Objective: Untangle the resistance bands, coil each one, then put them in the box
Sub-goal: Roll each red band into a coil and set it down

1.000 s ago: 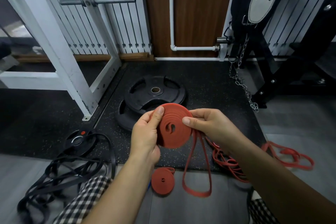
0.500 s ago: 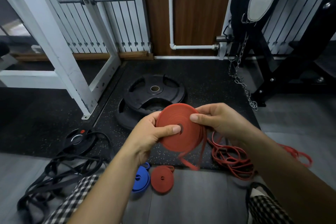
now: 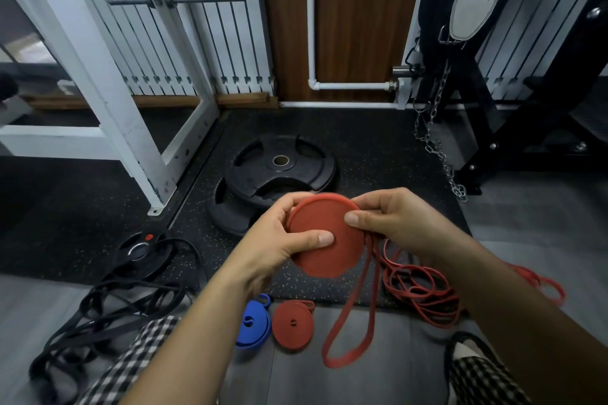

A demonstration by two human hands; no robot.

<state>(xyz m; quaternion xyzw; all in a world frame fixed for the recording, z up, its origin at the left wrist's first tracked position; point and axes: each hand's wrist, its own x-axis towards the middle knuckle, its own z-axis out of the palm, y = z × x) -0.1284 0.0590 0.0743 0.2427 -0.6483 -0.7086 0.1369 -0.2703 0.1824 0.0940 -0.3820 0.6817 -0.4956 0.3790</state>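
Note:
A red band coil (image 3: 324, 242) is held in mid-air between both hands. My left hand (image 3: 279, 240) grips its left edge, thumb pressed on its face. My right hand (image 3: 391, 223) pinches its right rim, thumb on the front. The coil's loose red tail (image 3: 350, 329) hangs down in a loop to the floor. On the floor below lie a finished red coil (image 3: 292, 325) and a blue coil (image 3: 254, 325) side by side. A tangle of thin red bands (image 3: 421, 293) lies to the right, and a heap of black bands (image 3: 108, 309) to the left. No box is in view.
Two stacked black weight plates (image 3: 279, 174) lie on the speckled mat just beyond my hands. A small black plate (image 3: 144, 250) lies at left. A white rack leg (image 3: 138, 148) stands at left; a chain (image 3: 437, 148) and a black machine frame at right. My checked trouser knees show at the bottom.
The coil has been turned and grown tighter as more band was wound on. The hanging tail swung and now hangs still. The view shifted, bringing the blue coil into sight.

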